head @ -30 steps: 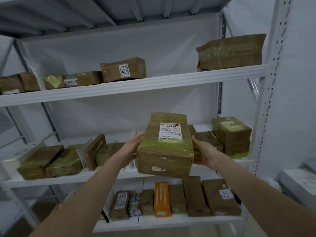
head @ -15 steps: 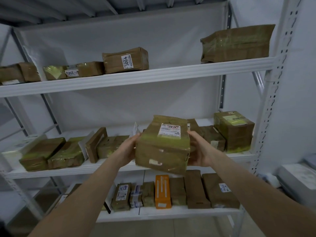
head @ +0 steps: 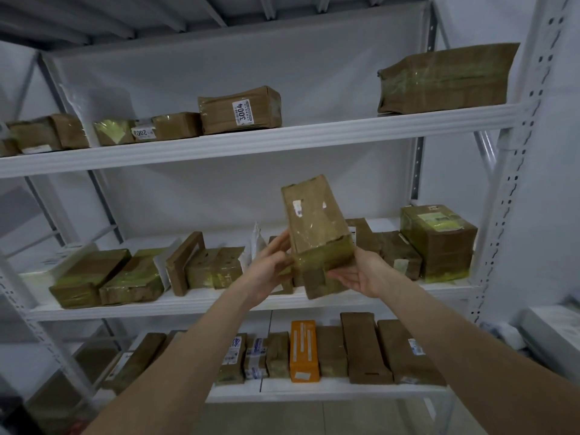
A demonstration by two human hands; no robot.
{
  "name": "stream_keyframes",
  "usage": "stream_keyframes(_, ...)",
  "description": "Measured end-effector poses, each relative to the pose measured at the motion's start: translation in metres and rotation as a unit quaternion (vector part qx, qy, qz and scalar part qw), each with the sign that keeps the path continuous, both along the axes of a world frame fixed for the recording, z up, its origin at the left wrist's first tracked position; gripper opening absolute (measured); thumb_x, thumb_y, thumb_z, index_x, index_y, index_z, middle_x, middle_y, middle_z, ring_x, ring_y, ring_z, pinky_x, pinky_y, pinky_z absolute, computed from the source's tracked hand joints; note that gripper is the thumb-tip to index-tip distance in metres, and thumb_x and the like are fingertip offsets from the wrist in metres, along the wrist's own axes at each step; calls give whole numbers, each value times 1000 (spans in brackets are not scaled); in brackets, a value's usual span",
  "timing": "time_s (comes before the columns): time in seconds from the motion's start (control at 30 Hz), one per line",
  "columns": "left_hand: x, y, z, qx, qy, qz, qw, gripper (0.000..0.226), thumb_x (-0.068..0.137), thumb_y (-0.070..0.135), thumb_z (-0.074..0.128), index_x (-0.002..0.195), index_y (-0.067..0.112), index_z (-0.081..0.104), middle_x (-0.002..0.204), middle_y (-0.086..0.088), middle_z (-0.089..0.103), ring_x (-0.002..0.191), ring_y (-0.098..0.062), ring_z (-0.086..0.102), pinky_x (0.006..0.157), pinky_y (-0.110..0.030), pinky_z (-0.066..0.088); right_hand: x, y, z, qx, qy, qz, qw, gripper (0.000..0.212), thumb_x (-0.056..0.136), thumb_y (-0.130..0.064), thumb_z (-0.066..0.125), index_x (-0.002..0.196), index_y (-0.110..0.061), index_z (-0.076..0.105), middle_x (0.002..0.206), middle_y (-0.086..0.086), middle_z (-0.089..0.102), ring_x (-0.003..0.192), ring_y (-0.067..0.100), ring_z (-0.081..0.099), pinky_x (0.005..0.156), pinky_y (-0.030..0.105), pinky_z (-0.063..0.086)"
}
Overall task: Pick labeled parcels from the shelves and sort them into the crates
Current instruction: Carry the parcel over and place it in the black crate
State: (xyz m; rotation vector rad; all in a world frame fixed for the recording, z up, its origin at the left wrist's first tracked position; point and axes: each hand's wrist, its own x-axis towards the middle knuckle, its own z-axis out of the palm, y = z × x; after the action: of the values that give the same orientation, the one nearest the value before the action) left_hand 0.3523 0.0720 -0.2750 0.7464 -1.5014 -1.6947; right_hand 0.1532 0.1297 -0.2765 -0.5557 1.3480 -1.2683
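1. Brown tape-wrapped cardboard parcel (head: 314,221) held up in front of the mid level of white metal shelf rack (head: 282,142), tilted, top end leaning away.
2. L hand (head: 270,265) grips its lower left side.
3. R hand (head: 357,274) cups lower right corner from beneath, fingers curled.
4. Orange carton (head: 303,350) on bottom level.

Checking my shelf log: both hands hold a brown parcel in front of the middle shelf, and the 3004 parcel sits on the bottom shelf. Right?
No: the head view shows the 3004 parcel on the upper shelf, not the bottom. The left hand and right hand do hold the brown parcel before the middle shelf.
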Motion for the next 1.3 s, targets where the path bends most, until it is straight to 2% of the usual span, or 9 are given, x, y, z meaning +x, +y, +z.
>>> stream_keyframes(0.13,-1,-2,-4,-87,-82,-64,991,82,77,16,73,145,37,33,141,3,48,126,-23,51,103,-44,43,-9,5,7,24,67,24,997,43,98,-47,43,117,-11,57,78,7,73,52,10,55,49,19,34)
stream_keyframes(0.23,-7,-2,-4,-81,-78,50,992,71,82,10,70,143,31,39,135,0,54,125,-22,50,104,-45,43,-10,8,12,17,188,51,981,34,95,-41,54,112,-12,62,62,-1,51,49,7,34,45,19,24)
stream_keyframes(0.33,-6,-3,-2,-62,-37,101,992,50,91,7,58,137,26,48,127,-1,61,117,-20,56,93,-38,48,-7,13,14,-57,257,77,962,31,94,-28,60,124,-23,61,91,-1,63,55,8,37,50,21,28)
stream_keyframes(0.47,-8,4,6,-44,-14,117,992,37,96,7,52,126,29,53,115,7,64,103,-10,58,76,-30,46,-2,11,11,-128,278,38,951,68,83,-21,73,143,-19,41,141,4,49,120,19,52,91,33,42)
stream_keyframes(0.6,-10,5,6,-25,16,146,989,41,96,1,48,123,31,55,107,8,66,95,-9,61,70,-26,46,1,12,5,-96,247,27,964,121,47,-46,88,146,-18,25,144,6,45,133,27,41,110,48,33)
stream_keyframes(0.77,-14,3,3,-45,-30,182,982,45,90,1,57,122,32,57,118,-5,63,106,-25,60,89,-46,51,0,17,-4,-53,166,35,984,97,67,-45,80,144,-19,28,145,6,44,133,33,41,106,61,30)
stream_keyframes(0.9,-22,15,6,-115,-102,173,973,38,94,14,57,127,31,55,137,-6,51,115,-21,52,94,-35,46,1,14,-6,-64,112,-32,991,84,64,-39,85,132,-13,44,130,6,57,121,29,51,101,55,41)
stream_keyframes(1.1,-19,24,8,-102,-223,38,969,102,69,46,72,151,36,13,149,-1,33,133,-23,39,111,-44,34,-1,19,-10,-38,87,-40,995,46,71,-25,84,107,-8,61,100,8,69,79,18,64,56,33,51)
stream_keyframes(1.3,-11,20,0,-49,-161,81,982,77,87,29,65,150,37,20,136,-2,52,116,-24,55,104,-52,42,-5,23,-10,-56,103,-17,993,72,80,-1,72,140,-23,40,113,3,66,83,12,61,57,30,45)
